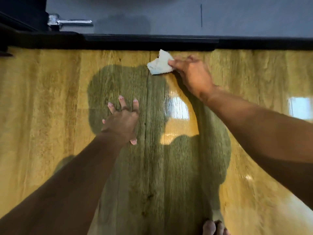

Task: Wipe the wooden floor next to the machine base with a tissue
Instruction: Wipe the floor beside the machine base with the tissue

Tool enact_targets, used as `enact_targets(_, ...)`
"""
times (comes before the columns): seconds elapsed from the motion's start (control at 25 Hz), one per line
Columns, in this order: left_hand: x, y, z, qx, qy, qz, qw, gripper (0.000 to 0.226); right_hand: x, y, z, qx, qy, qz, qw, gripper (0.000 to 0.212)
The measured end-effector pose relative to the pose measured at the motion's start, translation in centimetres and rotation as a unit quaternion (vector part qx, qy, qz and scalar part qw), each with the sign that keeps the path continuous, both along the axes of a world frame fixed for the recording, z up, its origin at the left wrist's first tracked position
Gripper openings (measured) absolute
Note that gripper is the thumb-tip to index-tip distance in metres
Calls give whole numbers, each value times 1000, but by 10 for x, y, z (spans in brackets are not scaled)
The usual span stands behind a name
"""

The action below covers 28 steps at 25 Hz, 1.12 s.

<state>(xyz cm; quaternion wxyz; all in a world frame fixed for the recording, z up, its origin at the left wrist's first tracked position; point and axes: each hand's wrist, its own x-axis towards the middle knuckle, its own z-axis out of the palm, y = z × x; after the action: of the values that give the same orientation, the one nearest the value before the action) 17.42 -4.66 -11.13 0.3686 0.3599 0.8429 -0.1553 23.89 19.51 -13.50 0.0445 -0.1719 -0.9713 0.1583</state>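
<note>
Tissue [160, 63] pinched under right hand [192, 74], pressed on wooden floor [50, 99] just beside machine base [152, 42]; left hand [122, 122] splayed flat, well apart, bracing.

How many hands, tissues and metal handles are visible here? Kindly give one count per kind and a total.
Bare hands: 2, left hand and right hand
Crumpled white tissue: 1
Shiny chrome metal handle: 1
Total: 4

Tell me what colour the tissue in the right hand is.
White, slightly crumpled tissue; seen in the head view, held by the right hand.
</note>
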Motion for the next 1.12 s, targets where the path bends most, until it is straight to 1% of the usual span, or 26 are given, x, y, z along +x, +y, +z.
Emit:
enact_targets(0.04,0,0,0,4,-5,-1,1000,138,32,-23,-4,-17,-7,20,1000,44)
enact_targets(0.08,1,0,0,7,-7,-6,1000,139,72,-49,-5,-43,-6,83,996,49)
enact_targets(0.12,1,0,0,9,-4,-13,1000,139,102,-61,-2,-44,-2,161,986,54)
enact_targets(0.16,1,0,0,9,-1,-13,1000,139,113,-60,3,-59,-20,215,975,55)
enact_targets(0.2,2,0,1,6,0,-7,1000,139,107,-50,2,-50,-35,239,969,51)
enact_targets(0.24,2,0,2,5,-2,0,1000,139,87,-39,6,-33,-42,211,976,44)
enact_targets(0.28,2,2,3,7,-3,1,1000,138,68,-28,7,-25,-55,149,987,40)
enact_targets(0.32,2,2,5,8,-2,0,1000,138,58,-25,10,-36,-46,72,996,39)
enact_targets(0.36,2,2,6,9,-1,2,1000,138,62,-33,8,-15,-44,35,998,39)
enact_targets(0.4,2,1,7,11,0,5,1000,138,78,-52,7,1,-39,43,998,39)
enact_targets(0.44,2,1,7,13,2,7,1000,138,105,-74,10,12,-40,111,993,39)
enact_targets(0.48,2,1,7,14,3,7,1000,138,140,-96,12,5,-29,206,978,37)
enact_targets(0.52,2,1,6,15,5,6,1000,138,170,-106,20,-2,-29,300,953,36)
enact_targets(0.56,2,1,5,15,7,6,1000,138,184,-102,26,4,-35,373,927,36)
enact_targets(0.6,1,1,5,13,8,11,1000,138,183,-90,31,17,-55,421,905,41)
enact_targets(0.64,2,1,5,13,6,13,1000,138,173,-77,30,37,-76,409,909,46)
enact_targets(0.72,1,0,6,23,4,12,1000,138,153,-68,36,42,-90,275,956,39)
enact_targets(0.76,1,-1,6,27,0,13,1000,138,155,-78,36,44,-77,220,971,36)
enact_targets(0.8,2,-2,7,32,-2,14,999,137,168,-95,33,42,-63,206,976,37)
enact_targets(0.84,1,-3,8,35,-1,13,999,137,189,-116,31,37,-65,235,969,35)
enact_targets(0.92,1,-1,10,37,-5,11,999,137,235,-156,34,15,-70,354,933,44)
enact_targets(0.96,2,-2,13,37,-14,11,999,136,248,-162,34,2,-81,402,912,48)
enact_targets(1.0,3,-3,14,36,-16,14,999,135,248,-156,34,12,-79,425,901,50)
enact_targets(1.04,3,-3,15,34,-9,13,999,134,238,-141,32,19,-72,411,908,47)
enact_targets(1.08,4,-3,14,31,0,6,1000,132,224,-125,31,19,-69,353,933,40)
enact_targets(1.12,4,-3,14,33,5,-1,999,129,210,-111,29,25,-51,258,964,32)
